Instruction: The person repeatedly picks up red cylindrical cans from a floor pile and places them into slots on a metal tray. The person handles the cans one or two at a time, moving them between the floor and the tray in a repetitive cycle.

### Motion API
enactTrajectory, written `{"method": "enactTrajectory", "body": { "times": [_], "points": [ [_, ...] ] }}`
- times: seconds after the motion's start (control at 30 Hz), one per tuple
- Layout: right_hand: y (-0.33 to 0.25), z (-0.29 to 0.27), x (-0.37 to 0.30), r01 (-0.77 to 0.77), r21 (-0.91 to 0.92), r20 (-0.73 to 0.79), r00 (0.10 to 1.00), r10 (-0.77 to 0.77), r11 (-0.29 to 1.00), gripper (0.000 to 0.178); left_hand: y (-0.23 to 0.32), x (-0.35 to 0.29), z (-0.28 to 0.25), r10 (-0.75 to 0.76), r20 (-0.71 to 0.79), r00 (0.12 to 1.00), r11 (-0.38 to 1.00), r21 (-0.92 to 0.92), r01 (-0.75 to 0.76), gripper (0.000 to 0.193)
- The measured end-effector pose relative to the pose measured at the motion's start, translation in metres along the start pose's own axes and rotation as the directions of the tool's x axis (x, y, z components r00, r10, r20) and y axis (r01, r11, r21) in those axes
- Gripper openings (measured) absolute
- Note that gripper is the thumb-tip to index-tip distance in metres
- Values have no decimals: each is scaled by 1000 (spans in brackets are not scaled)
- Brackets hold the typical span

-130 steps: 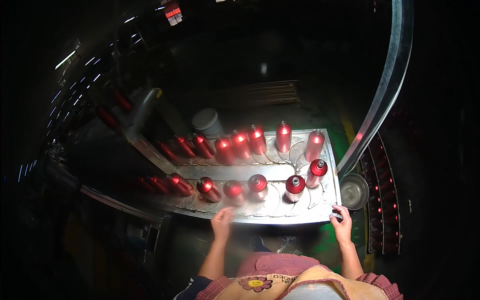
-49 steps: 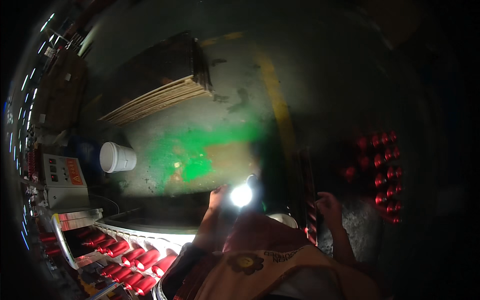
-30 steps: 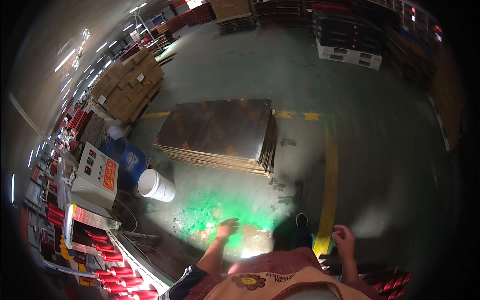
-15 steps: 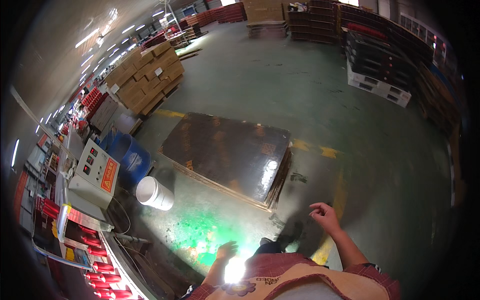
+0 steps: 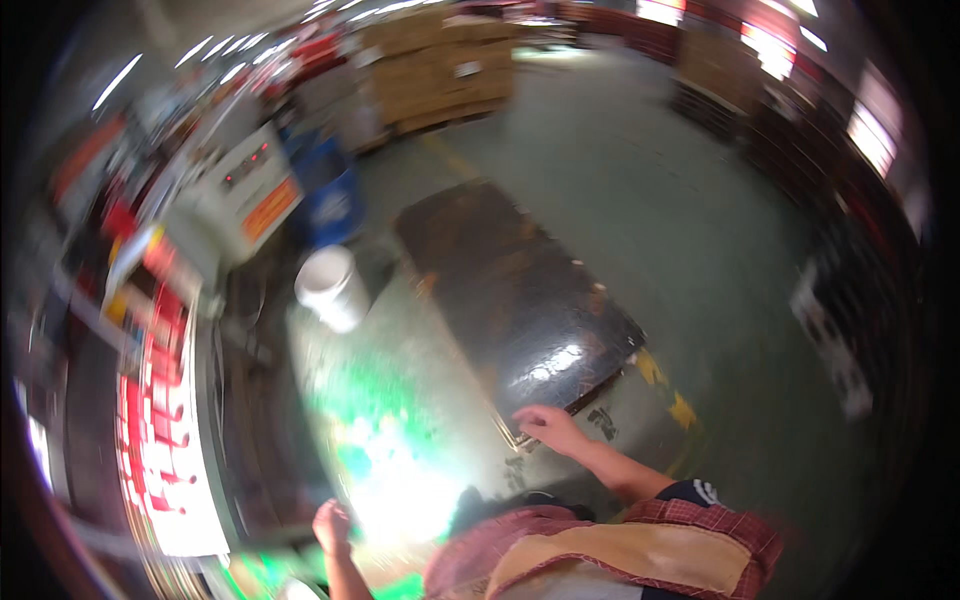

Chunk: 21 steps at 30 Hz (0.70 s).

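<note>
My right hand (image 5: 548, 425) is stretched forward, its fingers loosely bent and apart with nothing visible in them. In the picture it overlaps the near edge of a stack of dark brown boards (image 5: 510, 290) lying low on the floor; it seems to hang above the stack rather than touch it. My left hand (image 5: 332, 525) hangs low at the left, beside the bright lit patch of floor. Motion smears its fingers, and I see no object in it. A row of glossy red parts (image 5: 160, 430) under strong light runs along the machine to its left.
A white bucket (image 5: 335, 290) stands on the floor left of the boards, with a blue drum (image 5: 330, 200) behind it. A control box (image 5: 245, 195) sits on the machine line. Stacked cartons (image 5: 440, 75) stand farther back. Dark stacked goods on a white pallet (image 5: 835, 340) are at the right.
My view has swung leftward, so the board stack and bucket appear turned and shifted. My right hand has come forward and left in the picture; my left hand now shows lower and farther left.
</note>
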State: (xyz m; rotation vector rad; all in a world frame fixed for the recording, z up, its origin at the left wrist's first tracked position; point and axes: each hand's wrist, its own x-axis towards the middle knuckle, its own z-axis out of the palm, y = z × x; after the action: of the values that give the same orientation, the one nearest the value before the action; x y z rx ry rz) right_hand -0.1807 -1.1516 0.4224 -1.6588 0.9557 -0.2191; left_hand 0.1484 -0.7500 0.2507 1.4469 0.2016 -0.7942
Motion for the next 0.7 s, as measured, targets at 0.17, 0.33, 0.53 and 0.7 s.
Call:
{"method": "enactTrajectory", "body": {
  "times": [0.17,0.33,0.53,0.7],
  "points": [
    [14,8,19,35,-141,446,894,32,989,22,-116,-253,-52,-373,-629,682,896,-435,89,14],
    [27,23,11,-40,-223,629,757,175,974,26,-223,-453,58,-570,-638,519,766,-640,54,8],
    [29,127,-45,183,-233,925,345,160,955,23,-305,-543,126,-644,-689,331,646,-723,-247,21],
    [30,262,-119,437,-114,993,32,111,892,26,-359,-561,98,-659,-752,14,699,-618,-360,21]
  ]
}}
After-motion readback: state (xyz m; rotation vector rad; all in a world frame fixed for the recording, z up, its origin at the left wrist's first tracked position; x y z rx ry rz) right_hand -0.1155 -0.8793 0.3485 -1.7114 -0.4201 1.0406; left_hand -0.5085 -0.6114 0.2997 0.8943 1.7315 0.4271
